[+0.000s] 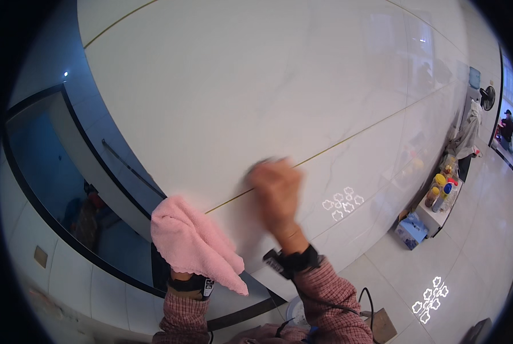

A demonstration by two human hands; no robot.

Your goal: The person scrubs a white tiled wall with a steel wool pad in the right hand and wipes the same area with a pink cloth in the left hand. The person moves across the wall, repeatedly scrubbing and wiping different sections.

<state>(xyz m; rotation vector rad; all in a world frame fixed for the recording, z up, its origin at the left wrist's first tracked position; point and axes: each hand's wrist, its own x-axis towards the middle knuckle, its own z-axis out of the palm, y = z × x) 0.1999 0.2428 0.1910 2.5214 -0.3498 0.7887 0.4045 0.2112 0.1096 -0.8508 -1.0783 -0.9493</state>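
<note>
A pink towelling cloth (196, 241) is draped over my left hand and hides its fingers; a bit of the wrist shows below it. The cloth is by the left edge of a glossy white tiled wall (256, 94). My right hand (278, 189), blurred by motion, is at the wall over a thin gold joint line (338, 144). Its fingers are curled. A grey-dark smear shows at the fingertips, but whether it is a held thing or shadow I cannot tell. Both wrists wear black straps.
Left is a dark-framed doorway (71, 185), with a thin pole (131, 167) beside it. A bucket (297, 311) stands below my right arm. Rightward are a blue box (411, 230), a low stand (431, 215) bearing bottles, a fan (488, 98) and a distant person (507, 127).
</note>
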